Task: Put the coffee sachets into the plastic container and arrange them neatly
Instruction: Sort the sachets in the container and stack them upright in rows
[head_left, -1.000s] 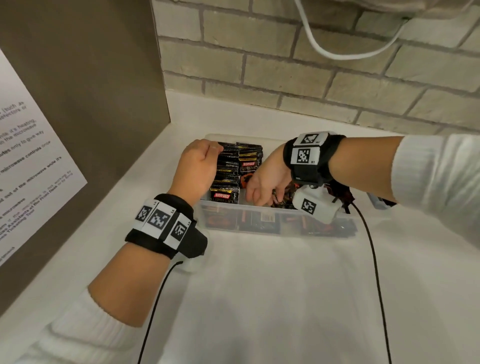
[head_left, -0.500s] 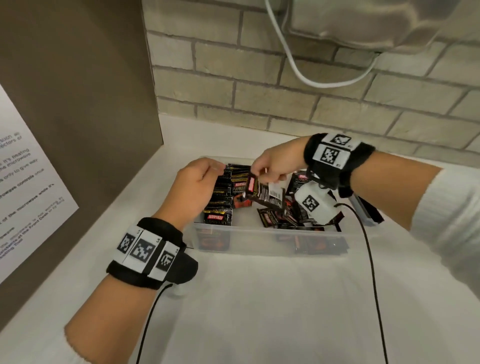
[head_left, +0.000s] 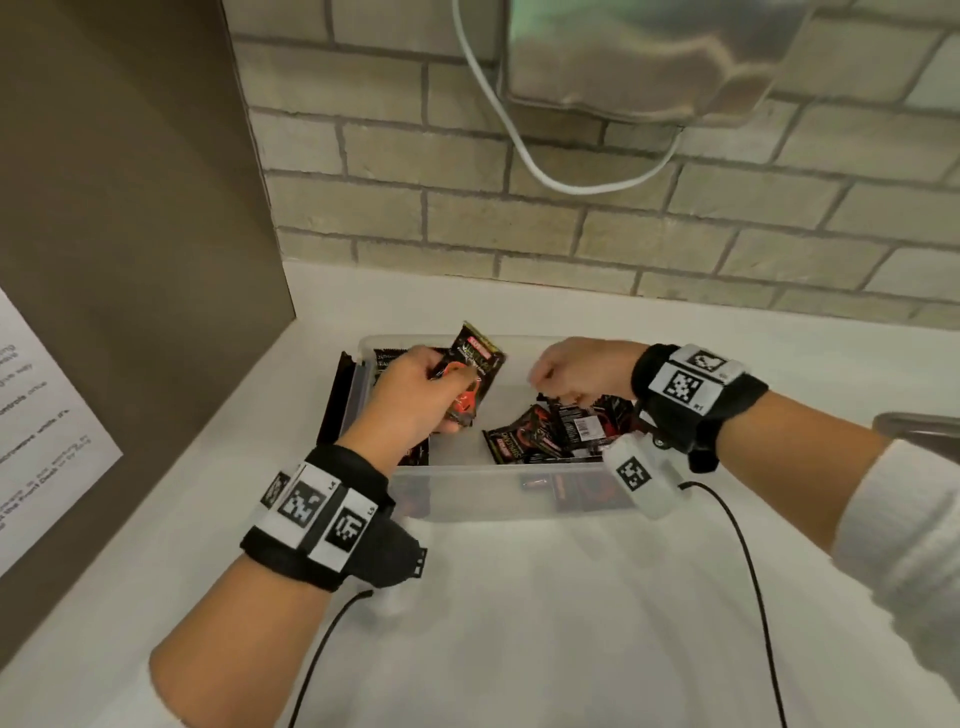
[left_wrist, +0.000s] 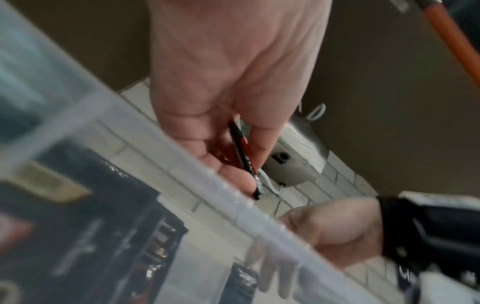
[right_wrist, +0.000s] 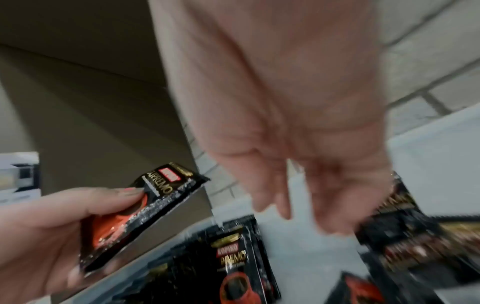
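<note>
Near the counter's (head_left: 519, 623) front, a clear container (head_left: 467, 488). Inside, right half: loose sachets (head_left: 550, 431) in a jumble, right hand (head_left: 582, 371) just above, fingers hanging loosely, empty. Left half: stacked sachets (right_wrist: 233, 261) on edge by the left wall. Above these, left hand (head_left: 415, 405) pinching one sachet (head_left: 475, 371), long axis running away toward the far edge, nearer the stack than the right hand.

Left hand (head_left: 415, 397) grips one black-and-red coffee sachet (head_left: 475, 371) above the left end of the clear plastic container (head_left: 467, 491), which sits on the white table (head_left: 519, 623). Right hand (head_left: 579, 371), fingers curled, is over a loose pile of sachets (head_left: 550, 434) at the container's right side; contact unclear. A row of sachets (head_left: 389, 358) stands at the left end.
</note>
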